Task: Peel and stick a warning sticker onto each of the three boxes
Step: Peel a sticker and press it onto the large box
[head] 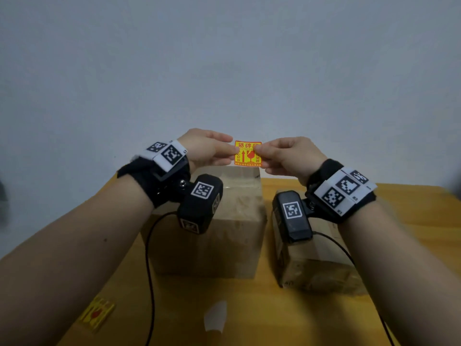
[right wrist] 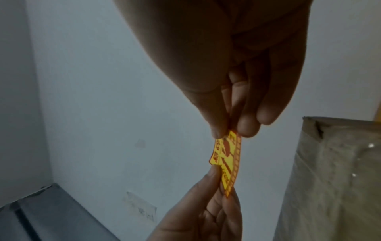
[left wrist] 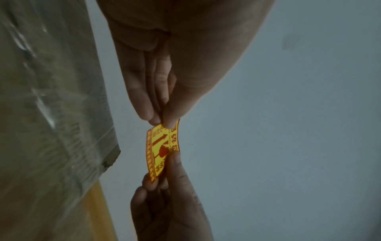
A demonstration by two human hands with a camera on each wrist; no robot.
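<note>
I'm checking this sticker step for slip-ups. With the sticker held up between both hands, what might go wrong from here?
1. Both hands, left hand and right hand, pinch the warning sticker by its side edges; it already bows, so it may crease or go on wrinkled.
2. The tall cardboard box is covered in glossy wrinkled tape, so adhesion may be poor.

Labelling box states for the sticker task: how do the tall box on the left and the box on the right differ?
The tall box stands higher than the low box. The held sticker, pinched by the left hand and right hand, hangs above the tall box's far edge; the low box sits right of it, apart. Both are brown cardboard under glossy tape, resting on the yellow table, with no sticker visible.
</note>
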